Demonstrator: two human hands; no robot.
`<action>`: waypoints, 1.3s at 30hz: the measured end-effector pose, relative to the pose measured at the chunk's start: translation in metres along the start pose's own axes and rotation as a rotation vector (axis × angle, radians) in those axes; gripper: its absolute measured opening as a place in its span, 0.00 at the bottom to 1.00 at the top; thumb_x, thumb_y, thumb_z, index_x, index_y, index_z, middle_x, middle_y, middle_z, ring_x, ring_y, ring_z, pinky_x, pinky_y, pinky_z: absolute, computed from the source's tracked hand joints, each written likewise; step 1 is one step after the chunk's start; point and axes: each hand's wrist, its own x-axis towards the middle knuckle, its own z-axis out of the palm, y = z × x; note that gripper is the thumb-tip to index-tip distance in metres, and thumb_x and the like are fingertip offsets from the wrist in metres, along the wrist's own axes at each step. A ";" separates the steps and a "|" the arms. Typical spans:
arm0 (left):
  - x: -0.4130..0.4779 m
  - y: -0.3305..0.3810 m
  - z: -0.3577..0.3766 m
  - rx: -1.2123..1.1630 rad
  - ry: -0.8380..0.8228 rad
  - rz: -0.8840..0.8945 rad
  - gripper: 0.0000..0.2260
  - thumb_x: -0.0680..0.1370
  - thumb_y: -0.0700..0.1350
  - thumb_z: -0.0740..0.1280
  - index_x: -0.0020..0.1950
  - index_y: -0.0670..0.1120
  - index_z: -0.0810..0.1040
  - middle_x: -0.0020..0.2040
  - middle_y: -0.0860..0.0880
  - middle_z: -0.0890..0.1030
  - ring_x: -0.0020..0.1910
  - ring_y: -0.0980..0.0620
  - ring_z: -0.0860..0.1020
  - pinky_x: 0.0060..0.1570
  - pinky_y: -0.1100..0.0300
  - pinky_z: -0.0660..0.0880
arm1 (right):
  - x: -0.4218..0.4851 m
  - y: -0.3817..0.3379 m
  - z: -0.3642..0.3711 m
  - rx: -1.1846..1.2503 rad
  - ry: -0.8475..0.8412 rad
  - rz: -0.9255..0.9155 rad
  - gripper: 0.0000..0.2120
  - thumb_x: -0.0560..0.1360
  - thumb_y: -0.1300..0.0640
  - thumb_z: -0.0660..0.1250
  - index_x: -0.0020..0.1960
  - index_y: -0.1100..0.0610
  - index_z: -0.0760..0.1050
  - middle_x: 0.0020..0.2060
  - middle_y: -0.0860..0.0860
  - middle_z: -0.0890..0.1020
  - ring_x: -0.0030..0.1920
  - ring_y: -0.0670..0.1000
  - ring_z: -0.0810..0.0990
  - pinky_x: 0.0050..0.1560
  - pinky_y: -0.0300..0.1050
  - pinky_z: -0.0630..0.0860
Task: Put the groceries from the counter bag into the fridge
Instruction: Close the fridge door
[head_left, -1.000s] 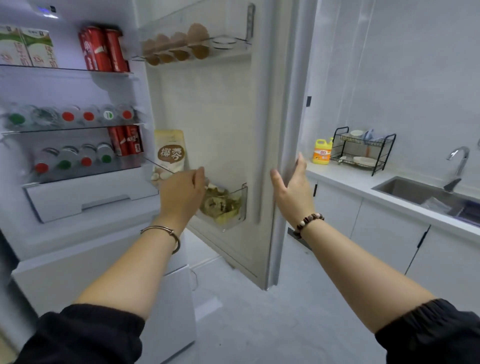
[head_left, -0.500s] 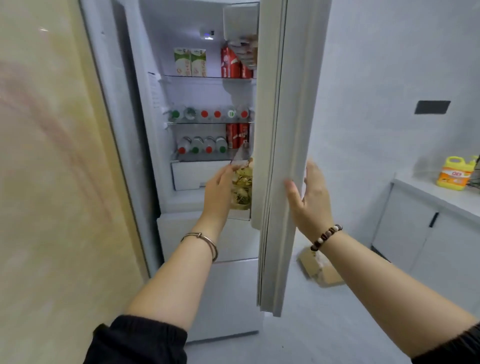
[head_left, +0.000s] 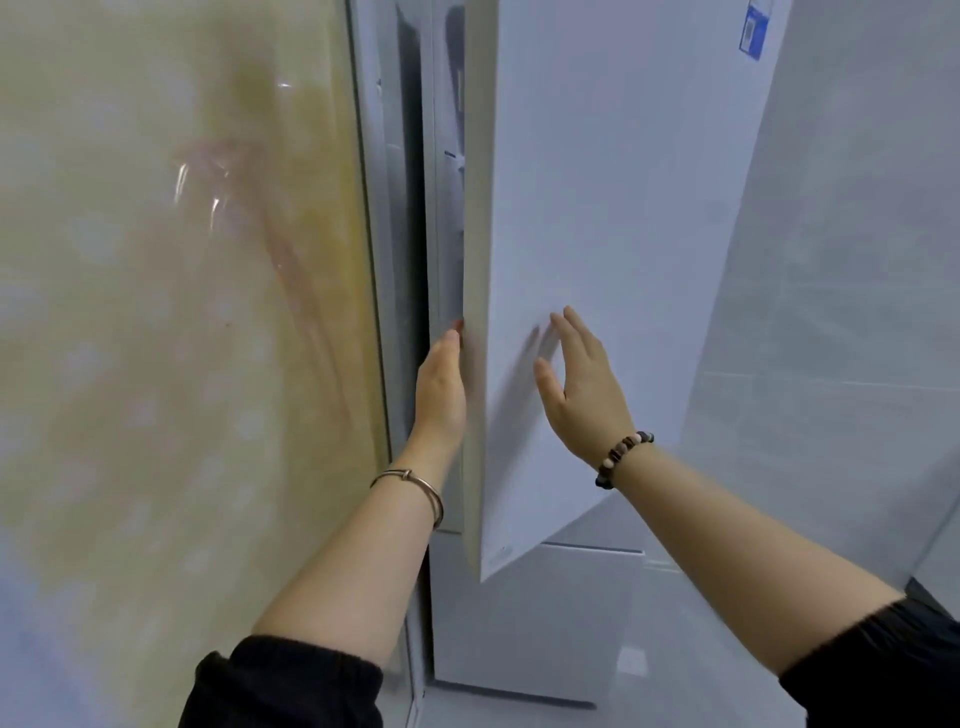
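- The tall white fridge (head_left: 535, 623) stands just beside a glossy yellowish wall panel (head_left: 182, 312); its flat white upper door (head_left: 597, 208) is open only by a narrow gap
- Left hand (head_left: 441, 384): fingers straight and together, touching the door's free edge
- Right hand (head_left: 582, 379): fingers spread, touching the door front

One left hand (head_left: 441, 384) and one right hand (head_left: 582, 379) (two in all); two wrist bands, one metal bangle (head_left: 415, 483) and one beaded bracelet (head_left: 621, 457); two black sleeves, a left sleeve (head_left: 280, 686) and a right sleeve (head_left: 878, 670); one white fridge door (head_left: 613, 182) with one blue label (head_left: 753, 31); one lower fridge front (head_left: 535, 623); one glossy yellowish wall panel (head_left: 156, 312).
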 end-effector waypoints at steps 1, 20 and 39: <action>0.008 -0.003 -0.003 0.013 0.011 0.004 0.20 0.78 0.62 0.53 0.65 0.59 0.73 0.64 0.59 0.76 0.66 0.60 0.71 0.67 0.55 0.66 | 0.006 0.001 0.006 -0.001 -0.015 0.005 0.27 0.80 0.51 0.56 0.76 0.54 0.54 0.76 0.48 0.54 0.75 0.46 0.51 0.72 0.42 0.55; 0.190 -0.057 -0.046 0.441 0.459 0.124 0.09 0.76 0.43 0.69 0.51 0.39 0.78 0.44 0.48 0.79 0.39 0.53 0.74 0.30 0.73 0.66 | 0.162 0.082 0.087 -0.608 -0.185 -0.218 0.42 0.73 0.49 0.69 0.77 0.53 0.46 0.76 0.54 0.39 0.76 0.56 0.38 0.72 0.57 0.39; 0.295 -0.097 -0.050 0.619 0.443 0.068 0.08 0.78 0.49 0.66 0.46 0.44 0.76 0.38 0.50 0.75 0.38 0.52 0.71 0.29 0.65 0.63 | 0.224 0.161 0.141 -0.879 -0.081 -0.366 0.58 0.54 0.47 0.82 0.75 0.56 0.54 0.75 0.56 0.55 0.75 0.57 0.50 0.66 0.70 0.55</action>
